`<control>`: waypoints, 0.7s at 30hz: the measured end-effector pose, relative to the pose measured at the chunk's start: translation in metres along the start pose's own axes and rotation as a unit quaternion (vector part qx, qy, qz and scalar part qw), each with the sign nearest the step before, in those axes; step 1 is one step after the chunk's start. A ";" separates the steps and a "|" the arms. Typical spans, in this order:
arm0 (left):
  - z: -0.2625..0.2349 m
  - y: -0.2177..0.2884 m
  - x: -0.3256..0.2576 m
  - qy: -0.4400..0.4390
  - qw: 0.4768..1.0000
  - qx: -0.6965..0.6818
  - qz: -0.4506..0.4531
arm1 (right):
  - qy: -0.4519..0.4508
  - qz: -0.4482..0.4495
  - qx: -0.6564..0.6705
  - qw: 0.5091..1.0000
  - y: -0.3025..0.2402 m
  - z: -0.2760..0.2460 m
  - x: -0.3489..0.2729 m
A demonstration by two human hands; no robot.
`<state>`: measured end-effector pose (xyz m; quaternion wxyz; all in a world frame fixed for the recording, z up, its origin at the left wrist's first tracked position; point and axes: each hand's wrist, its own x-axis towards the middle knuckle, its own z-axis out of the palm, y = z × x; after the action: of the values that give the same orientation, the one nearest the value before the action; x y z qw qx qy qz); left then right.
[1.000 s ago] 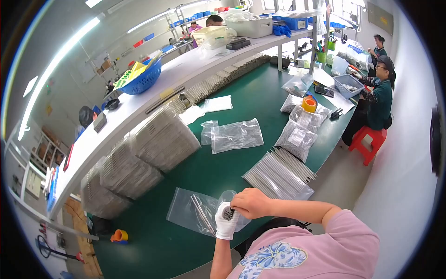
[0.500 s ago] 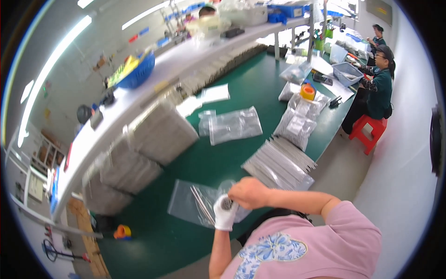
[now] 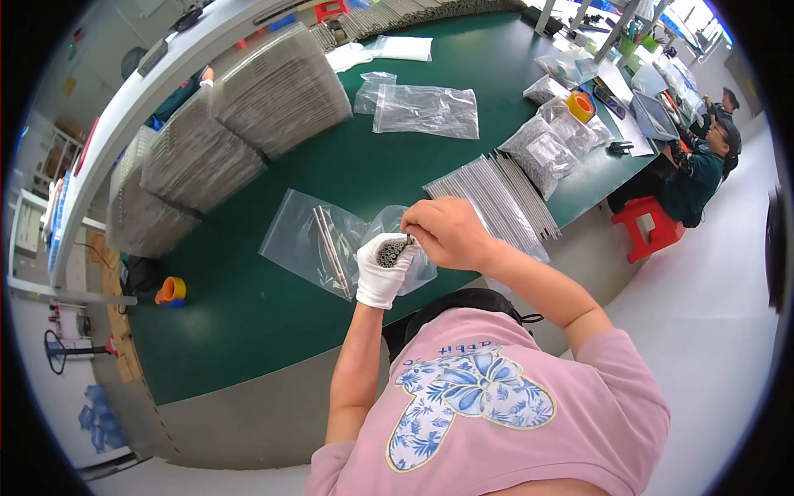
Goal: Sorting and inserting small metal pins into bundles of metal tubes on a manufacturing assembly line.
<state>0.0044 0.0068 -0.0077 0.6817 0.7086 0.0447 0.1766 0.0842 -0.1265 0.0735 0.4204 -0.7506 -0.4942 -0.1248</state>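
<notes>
My left hand (image 3: 379,281), in a white glove, is wrapped round a bundle of thin metal tubes (image 3: 389,254), whose round ends face up. Bare, my right hand (image 3: 451,233) reaches in from the right with thumb and forefinger pinched together at the bundle's edge; what lies between the fingertips is too small to make out. Under and beside the glove lies a clear plastic bag (image 3: 285,236), with a few slim rods (image 3: 332,252) on it. Just beyond my right hand, a row of long grey rods (image 3: 500,194) lies side by side, partly in clear plastic.
Wrapped stacks of rods (image 3: 281,91) stand along the left. Flat clear bags (image 3: 426,112) lie farther back on the green table (image 3: 240,331). Filled bags (image 3: 542,153) and a tape roll (image 3: 581,106) are at right, another tape roll (image 3: 172,290) at left. A co-worker (image 3: 703,178) sits far right.
The view has tilted down, so the table and hands appear higher in the picture. My left hand keeps its hold on the bundle, with my right fingers still at its edge.
</notes>
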 end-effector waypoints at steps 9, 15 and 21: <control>0.002 0.010 -0.003 -0.009 1.000 -0.006 0.013 | 0.108 0.067 0.147 0.981 -0.014 -0.013 0.019; -0.006 -0.002 0.000 -0.017 0.999 0.027 0.031 | -0.059 0.166 0.019 0.984 -0.003 -0.006 -0.004; -0.007 -0.007 0.000 -0.011 0.999 0.029 0.036 | -0.102 0.081 -0.052 0.990 0.001 0.002 -0.008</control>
<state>0.0035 0.0143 -0.0144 0.6544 0.7312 0.0174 0.1918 0.0804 -0.1296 0.0673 0.3370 -0.8179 -0.4648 -0.0386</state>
